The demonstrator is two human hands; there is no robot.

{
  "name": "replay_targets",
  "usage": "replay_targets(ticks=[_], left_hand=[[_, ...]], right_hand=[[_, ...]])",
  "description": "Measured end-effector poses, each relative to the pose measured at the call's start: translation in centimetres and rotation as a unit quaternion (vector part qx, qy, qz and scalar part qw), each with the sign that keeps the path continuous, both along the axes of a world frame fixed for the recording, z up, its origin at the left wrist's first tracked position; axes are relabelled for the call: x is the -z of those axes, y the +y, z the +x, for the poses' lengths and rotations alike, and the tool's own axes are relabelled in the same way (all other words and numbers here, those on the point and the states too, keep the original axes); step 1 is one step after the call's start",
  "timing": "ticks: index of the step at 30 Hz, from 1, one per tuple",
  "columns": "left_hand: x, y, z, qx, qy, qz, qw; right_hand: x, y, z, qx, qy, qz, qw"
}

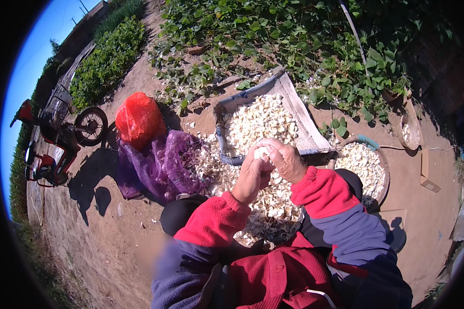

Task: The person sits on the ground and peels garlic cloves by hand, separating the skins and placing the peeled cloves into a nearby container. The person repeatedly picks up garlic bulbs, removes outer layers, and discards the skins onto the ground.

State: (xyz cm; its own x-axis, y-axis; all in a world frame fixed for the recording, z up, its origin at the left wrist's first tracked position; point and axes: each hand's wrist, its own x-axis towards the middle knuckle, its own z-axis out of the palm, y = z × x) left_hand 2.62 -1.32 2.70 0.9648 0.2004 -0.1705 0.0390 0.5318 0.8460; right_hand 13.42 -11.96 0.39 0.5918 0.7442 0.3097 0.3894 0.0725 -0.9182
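Observation:
My left hand point(250, 177) and my right hand point(290, 164) meet in front of me, their fingers closed round a white garlic bulb point(261, 152). Only part of the bulb shows between the thumbs and fingers. Just beyond the hands, a cloth-lined tray point(307, 116) with a blue rim holds a heap of garlic cloves point(263, 118). Below the hands, between my knees, lies a pile of pale garlic pieces and papery skins point(273, 211). To the right stands a round basket point(383, 170) full of white cloves.
A purple mesh bag point(162, 165) and a red plastic bag point(139, 121) lie at the left. Farther left stands a red and black electric scooter point(56, 139). A cardboard box point(430, 170) and a smaller basket point(410, 123) are at the right. Leafy vines point(294, 46) grow behind the tray.

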Motion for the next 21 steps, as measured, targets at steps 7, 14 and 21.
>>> replay_targets(ticks=[7, 14, 21], left_hand=[[-0.9, 1.5, 0.2, -0.005, -0.018, 0.074, 0.997], [0.8, 2.9, 0.2, 0.043, -0.084, 0.284, 0.954], [0.7, 3.3, 0.1, 0.098, -0.091, 0.256, 0.957]], right_hand=[[-2.3, -0.5, 0.5, -0.070, 0.147, 0.007, 0.987], [-3.8, -1.3, 1.4, -0.100, 0.116, -0.115, 0.981], [-2.4, -0.9, 1.7, -0.035, -0.190, 0.004, 0.981]])
